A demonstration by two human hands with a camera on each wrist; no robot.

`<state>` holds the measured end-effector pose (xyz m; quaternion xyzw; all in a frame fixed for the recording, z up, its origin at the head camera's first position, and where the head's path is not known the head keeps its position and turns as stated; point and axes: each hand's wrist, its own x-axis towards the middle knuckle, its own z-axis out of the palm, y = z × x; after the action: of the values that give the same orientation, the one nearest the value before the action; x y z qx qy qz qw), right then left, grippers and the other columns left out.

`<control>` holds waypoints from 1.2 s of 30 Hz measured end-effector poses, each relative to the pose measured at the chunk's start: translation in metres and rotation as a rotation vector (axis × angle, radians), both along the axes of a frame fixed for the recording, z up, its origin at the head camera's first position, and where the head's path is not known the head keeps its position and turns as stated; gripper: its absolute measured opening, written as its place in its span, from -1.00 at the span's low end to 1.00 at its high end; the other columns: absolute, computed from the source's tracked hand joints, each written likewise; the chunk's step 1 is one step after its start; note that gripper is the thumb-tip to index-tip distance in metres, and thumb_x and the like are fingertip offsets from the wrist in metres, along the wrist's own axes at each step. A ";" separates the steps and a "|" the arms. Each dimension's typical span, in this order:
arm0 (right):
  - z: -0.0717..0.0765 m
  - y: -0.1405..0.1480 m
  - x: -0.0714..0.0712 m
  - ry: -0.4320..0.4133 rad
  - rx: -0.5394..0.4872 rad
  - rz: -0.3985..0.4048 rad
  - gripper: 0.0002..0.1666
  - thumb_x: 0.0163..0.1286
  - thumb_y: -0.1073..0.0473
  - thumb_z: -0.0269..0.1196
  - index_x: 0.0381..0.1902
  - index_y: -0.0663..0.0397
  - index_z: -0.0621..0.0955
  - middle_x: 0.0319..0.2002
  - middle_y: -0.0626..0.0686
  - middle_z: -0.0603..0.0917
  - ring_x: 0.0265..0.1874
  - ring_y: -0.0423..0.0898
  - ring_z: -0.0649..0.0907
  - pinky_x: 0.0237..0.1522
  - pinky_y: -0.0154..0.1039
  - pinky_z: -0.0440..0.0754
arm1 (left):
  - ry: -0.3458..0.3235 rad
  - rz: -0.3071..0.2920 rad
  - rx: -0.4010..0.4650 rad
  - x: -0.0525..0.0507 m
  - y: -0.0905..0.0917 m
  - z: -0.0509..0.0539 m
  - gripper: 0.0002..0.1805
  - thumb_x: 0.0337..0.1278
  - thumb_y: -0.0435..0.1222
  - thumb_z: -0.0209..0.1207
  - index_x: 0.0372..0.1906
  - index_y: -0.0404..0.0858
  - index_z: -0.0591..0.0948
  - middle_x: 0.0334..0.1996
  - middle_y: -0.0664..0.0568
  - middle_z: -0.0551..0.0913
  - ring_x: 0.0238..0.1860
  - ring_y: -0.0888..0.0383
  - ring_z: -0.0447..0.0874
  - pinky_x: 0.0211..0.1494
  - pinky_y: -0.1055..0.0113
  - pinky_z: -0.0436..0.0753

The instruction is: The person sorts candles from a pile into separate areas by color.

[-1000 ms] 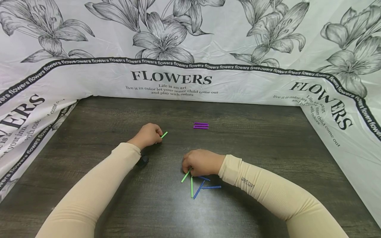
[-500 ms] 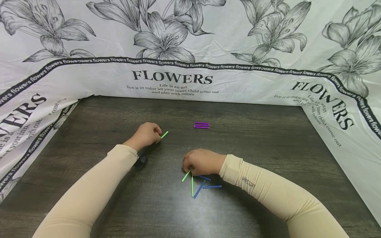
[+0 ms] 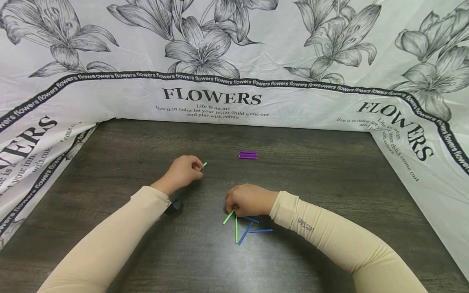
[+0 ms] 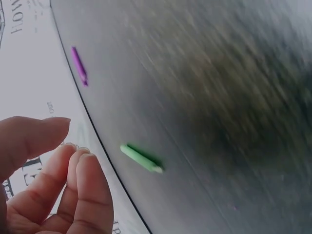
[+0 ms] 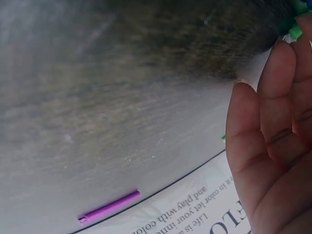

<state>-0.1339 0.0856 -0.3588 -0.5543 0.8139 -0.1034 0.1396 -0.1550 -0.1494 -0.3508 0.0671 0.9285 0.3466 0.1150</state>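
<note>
My left hand (image 3: 182, 173) hovers beside a thin green stick (image 4: 140, 158), thumb and fingertips a little apart with nothing between them. In the left wrist view that stick lies flat on the dark table, away from the fingers. My right hand (image 3: 252, 200) is low over the loose sticks and pinches the upper end of a second green stick (image 3: 229, 217). Another green stick (image 3: 236, 231) lies just below that hand. Next to it are a slanted blue stick (image 3: 244, 234), a level blue stick (image 3: 261, 230) and a third blue stick (image 3: 252, 219), partly covered by the hand.
Toward the back of the dark wooden table (image 3: 311, 162), several purple sticks (image 3: 248, 155) lie in a neat parallel row. A white flower-printed cloth (image 3: 212, 101) borders the table at the back and both sides. A black device (image 3: 175, 206) sits under the left wrist.
My left hand has let go of its green stick and shifted slightly toward me, its fingers now partly covering the stick in the head view. The right hand has stayed in place.
</note>
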 end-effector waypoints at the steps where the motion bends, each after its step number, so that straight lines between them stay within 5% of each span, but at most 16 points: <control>1: 0.000 0.000 0.000 0.001 -0.003 0.001 -0.74 0.03 0.43 0.25 -0.44 -0.07 0.70 -0.39 -0.19 0.60 -0.39 -0.30 0.52 -0.29 -0.43 0.49 | 0.003 -0.001 0.003 0.001 0.001 0.000 -0.75 0.12 -0.40 0.19 -0.08 -0.40 0.60 -0.26 -0.11 0.59 -0.29 0.03 0.53 -0.24 0.21 0.54; 18: -0.002 0.002 -0.003 -0.006 -0.019 0.009 -0.77 0.02 0.40 0.27 -0.44 -0.06 0.69 -0.39 -0.18 0.60 -0.38 -0.30 0.52 -0.28 -0.44 0.49 | 0.008 -0.008 0.109 0.023 0.012 -0.005 -0.76 0.07 -0.40 0.22 -0.13 -0.40 0.61 -0.34 -0.06 0.61 -0.34 0.10 0.55 -0.31 0.28 0.53; 36: -0.003 0.002 -0.007 -0.017 -0.018 -0.032 -0.77 0.08 0.40 0.27 -0.37 -0.03 0.71 -0.35 -0.14 0.63 -0.37 -0.29 0.54 -0.26 -0.42 0.53 | -0.058 -0.052 0.219 0.048 0.030 -0.001 -0.79 0.06 -0.45 0.23 -0.15 -0.39 0.61 -0.38 -0.02 0.59 -0.43 0.16 0.50 -0.46 0.32 0.50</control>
<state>-0.1410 0.0879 -0.3619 -0.5416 0.8205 -0.1176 0.1401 -0.1071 -0.1198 -0.3513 0.0932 0.8792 0.4449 0.1429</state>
